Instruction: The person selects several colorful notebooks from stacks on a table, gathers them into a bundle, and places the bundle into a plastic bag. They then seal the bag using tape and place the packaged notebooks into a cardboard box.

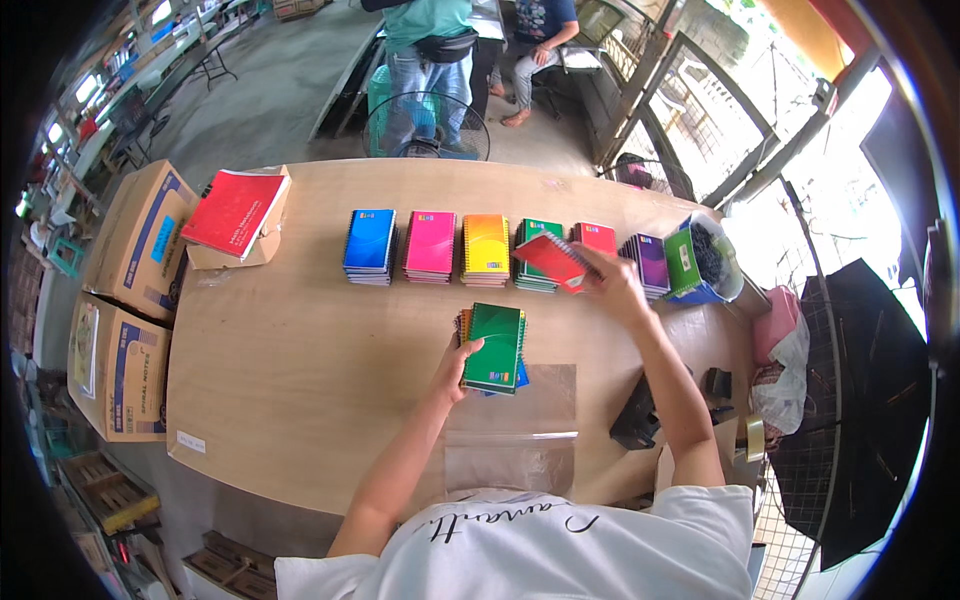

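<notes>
My left hand (pixel 456 368) grips a small bundle of spiral notebooks over the middle of the table. A green spiral notebook (pixel 497 342) lies on top, with orange and blue edges peeking out beneath. My right hand (pixel 617 288) pinches a tilted red spiral notebook (pixel 552 262) by its coil side, partly covering the green stack (pixel 540 228) and the red stack (pixel 594 234). In the same row stand stacks of blue (pixel 370 242), pink (pixel 431 242), yellow (pixel 486 245) and purple notebooks (pixel 652 262).
Clear plastic bags (pixel 545 405) lie flat near me. A black tape dispenser (pixel 635 415) sits by my right forearm. At the right end stands a bin (pixel 735 270); at the far left, a red notebook (pixel 236 212) rests on an open carton. Cardboard boxes (pixel 140 245) flank the table's left edge.
</notes>
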Motion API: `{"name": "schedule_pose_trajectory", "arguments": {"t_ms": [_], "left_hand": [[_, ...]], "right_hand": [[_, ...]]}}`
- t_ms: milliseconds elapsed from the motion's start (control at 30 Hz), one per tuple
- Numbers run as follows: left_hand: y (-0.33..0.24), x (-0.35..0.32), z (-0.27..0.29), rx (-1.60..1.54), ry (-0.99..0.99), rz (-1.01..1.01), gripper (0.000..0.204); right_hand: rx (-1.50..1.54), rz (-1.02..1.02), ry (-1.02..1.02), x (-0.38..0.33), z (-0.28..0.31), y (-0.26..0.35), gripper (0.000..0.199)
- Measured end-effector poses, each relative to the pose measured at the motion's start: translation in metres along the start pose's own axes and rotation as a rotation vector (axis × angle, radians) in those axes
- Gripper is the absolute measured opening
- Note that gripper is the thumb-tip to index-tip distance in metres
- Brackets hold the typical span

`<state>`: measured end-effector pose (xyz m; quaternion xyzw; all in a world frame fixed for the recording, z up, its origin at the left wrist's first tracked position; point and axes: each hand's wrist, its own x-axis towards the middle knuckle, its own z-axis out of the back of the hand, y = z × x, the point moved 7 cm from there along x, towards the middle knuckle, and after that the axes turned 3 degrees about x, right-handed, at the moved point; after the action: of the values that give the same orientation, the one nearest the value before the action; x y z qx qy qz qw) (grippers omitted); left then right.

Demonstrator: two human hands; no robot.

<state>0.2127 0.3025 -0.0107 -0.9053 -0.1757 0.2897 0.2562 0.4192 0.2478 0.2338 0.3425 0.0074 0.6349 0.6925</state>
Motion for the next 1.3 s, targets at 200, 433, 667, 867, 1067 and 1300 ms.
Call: {"name": "schedule_pose_trajectory", "arguments": {"t_ms": [200,433,667,867,1067,1300], "left_hand": [[0.030,0.003,-0.019,-0.232,0.216,0.105,0.056],[0.035,-0.043,-0.036,0.094,0.217,0.125,0.055],[0.040,-0.028,-0.049,0.005,0.075,0.038,0.058],[0.024,-0.031,-0.040,-0.054,-0.018,-0.043,0.053],[0.041,-0.037,-0.032,-0.071,-0.104,-0.077,0.053],[0.035,-0.087,-0.058,-0.025,0.064,-0.095,0.055]], "right_hand": [[0.156,0.370,0.216,-0.063,-0.037,0.063,0.043],[0.242,-0.068,0.101,-0.071,-0.010,-0.032,0.042],[-0.790,-0.429,0.021,-0.113,0.031,-0.238,0.049],[-0.463,-0.296,-0.373,-0.113,0.078,-0.182,0.043],[0.006,-0.089,-0.344,-0.107,0.054,0.046,0.055],[-0.080,-0.072,-0.359,-0.154,0.033,0.075,0.042]]}}
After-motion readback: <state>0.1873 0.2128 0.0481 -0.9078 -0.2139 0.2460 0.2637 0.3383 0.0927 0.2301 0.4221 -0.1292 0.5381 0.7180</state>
